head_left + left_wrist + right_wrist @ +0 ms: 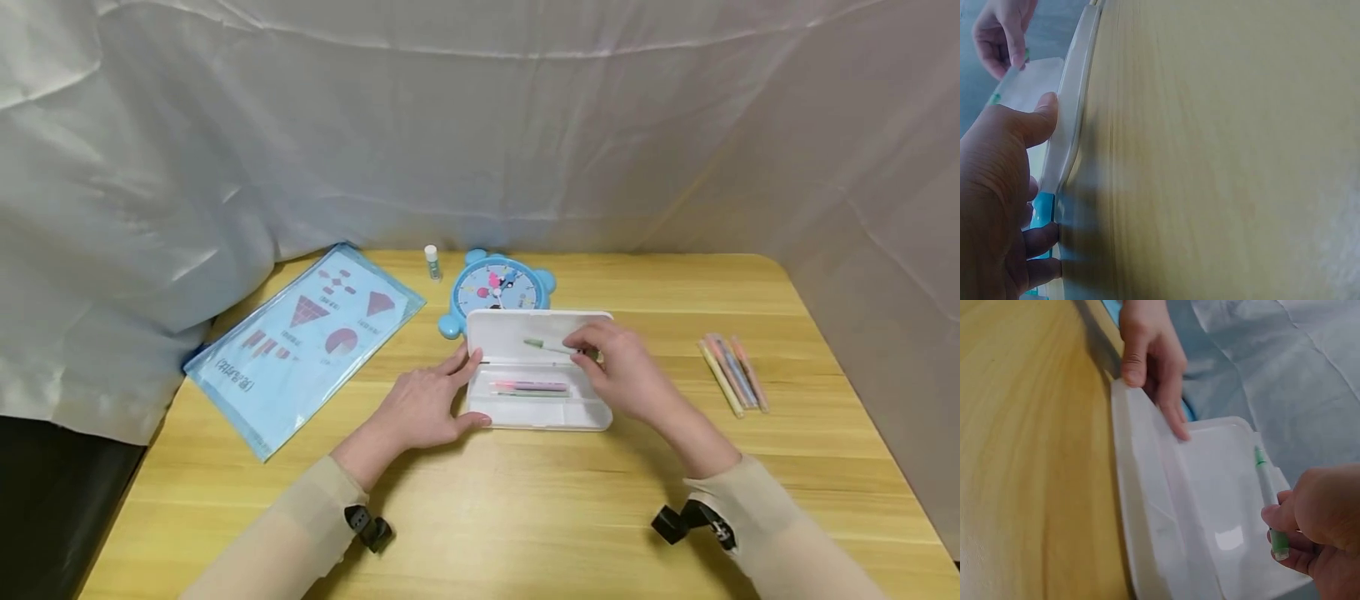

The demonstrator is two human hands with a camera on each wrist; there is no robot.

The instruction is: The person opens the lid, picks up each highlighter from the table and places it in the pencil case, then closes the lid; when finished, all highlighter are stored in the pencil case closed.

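Note:
A white pencil case [517, 412] lies open on the table with its lid raised at the back. My left hand [423, 407] grips the left end of the case, the thumb on the front rim and the fingers near the hinge. Over the case, my right hand [630, 368] pinches a marker [1266, 484] with green ends and a pale barrel. In the head view that marker points left, in front of the lid. Pink, purple and green pens [531, 386] lie in the back compartment.
Several pastel markers [731, 375] lie together at the right. A blue toy clock [480, 283] sits behind the lid, partly hidden, with a glue stick [432, 263] to its left. A blue printed document folder [303, 342] lies further left. Grey cloth [480, 125] hangs behind the table.

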